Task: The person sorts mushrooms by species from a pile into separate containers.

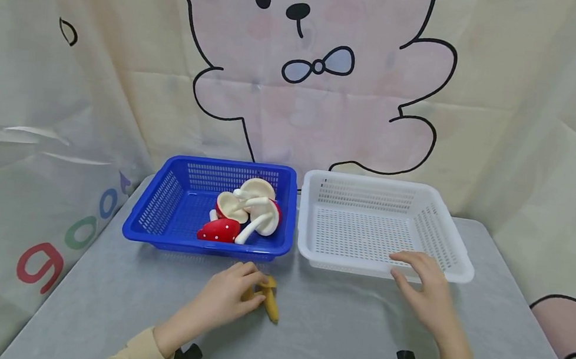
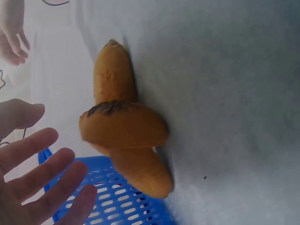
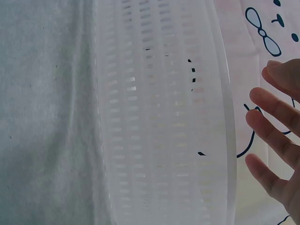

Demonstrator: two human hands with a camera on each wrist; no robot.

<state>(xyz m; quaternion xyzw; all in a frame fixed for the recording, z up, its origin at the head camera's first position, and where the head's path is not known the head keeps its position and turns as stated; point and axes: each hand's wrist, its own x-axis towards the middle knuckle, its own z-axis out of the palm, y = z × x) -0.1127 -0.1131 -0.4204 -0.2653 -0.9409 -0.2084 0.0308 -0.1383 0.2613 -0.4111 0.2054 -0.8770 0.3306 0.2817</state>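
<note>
On the grey cloth in front of the blue basket lie brownish-yellow toy pieces (image 1: 270,306). Close up in the left wrist view, one rounded piece (image 2: 123,125) lies crosswise over longer stubby parts, somewhat like a mushroom cap and stem; whether they are joined I cannot tell. My left hand (image 1: 232,293) is beside them. Its fingers (image 2: 44,173) are spread and relaxed, with a gap to the toy in the wrist view. My right hand (image 1: 427,293) hovers at the front right rim of the white basket (image 1: 350,263), fingers loosely extended and holding nothing.
The blue basket (image 1: 153,236) stands back left, holding several red-and-white toy mushrooms (image 1: 219,230). Close on its right is the white basket, with a perforated floor. A cartoon-printed curtain (image 1: 300,121) hangs behind the table and along both sides.
</note>
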